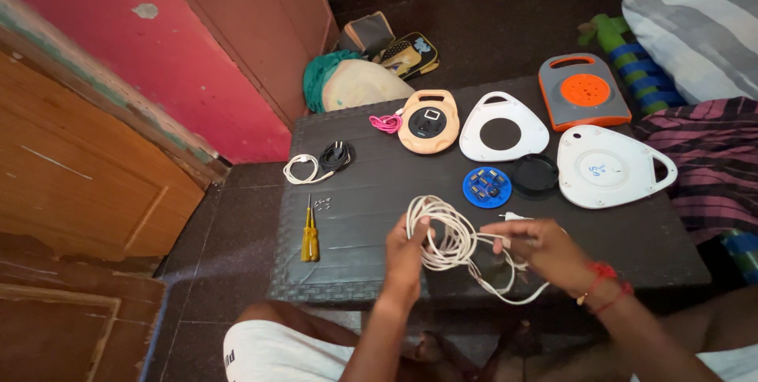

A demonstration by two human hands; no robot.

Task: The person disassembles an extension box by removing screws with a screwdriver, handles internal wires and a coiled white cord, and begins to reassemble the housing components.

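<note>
Dark and ribbed, a low table (379, 192) stands on a dark tiled floor beside a red wall and a wooden door, with a striped pillow (703, 26) at the far right. Over the near edge, the left hand (407, 259) closes its fingers around a coil of white cable (446, 232), gripping the loops from the left side. The right hand (545, 252) pinches a strand of the same cable between thumb and fingertips, with a loose loop hanging below it off the table edge. Just beyond the hands lie a blue round socket plate (486, 187) and a black round cap (535, 174), touching or nearly so. Farther back sit a beige cable reel case (429, 120), a white case half with a round hole (503, 127), an orange and grey reel case (584, 91) and a white case cover (608, 167). To the left lie a yellow screwdriver (309, 232), a few small screws (322, 204) and a black and white cord bundle (320, 163).
</note>
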